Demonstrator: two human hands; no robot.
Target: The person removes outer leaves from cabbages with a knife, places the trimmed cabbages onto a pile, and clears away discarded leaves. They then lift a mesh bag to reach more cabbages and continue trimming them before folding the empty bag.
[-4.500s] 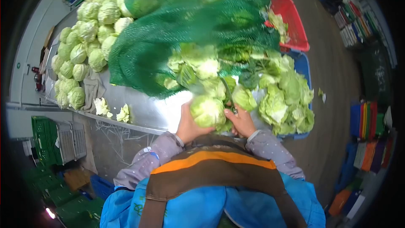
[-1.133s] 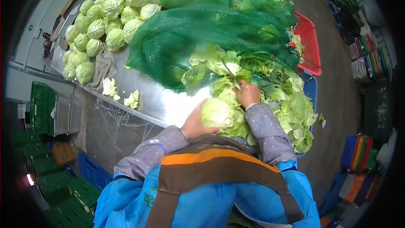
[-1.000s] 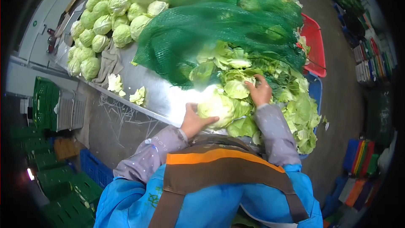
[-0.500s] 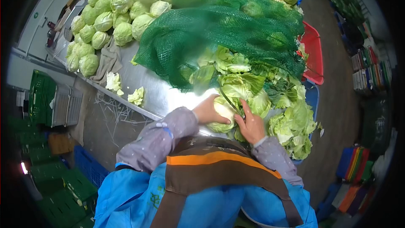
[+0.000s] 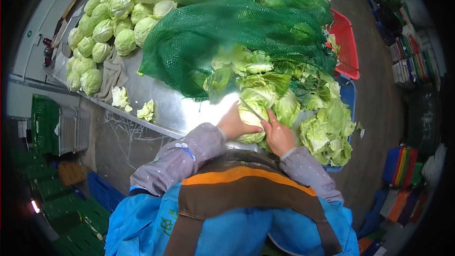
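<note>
At the table's six o'clock edge, the left hand cups a cabbage, half-curled; the right hand, closed round a knife, seems to be trimming it, which calls for steady holding. Leaves lie at three o'clock from it, netting at twelve.

A bright glare whitens the near edge of the metal table. A pale wall stands past its left edge, green crates sit off its near left corner, and brownish floor stretches beyond its right edge.
</note>
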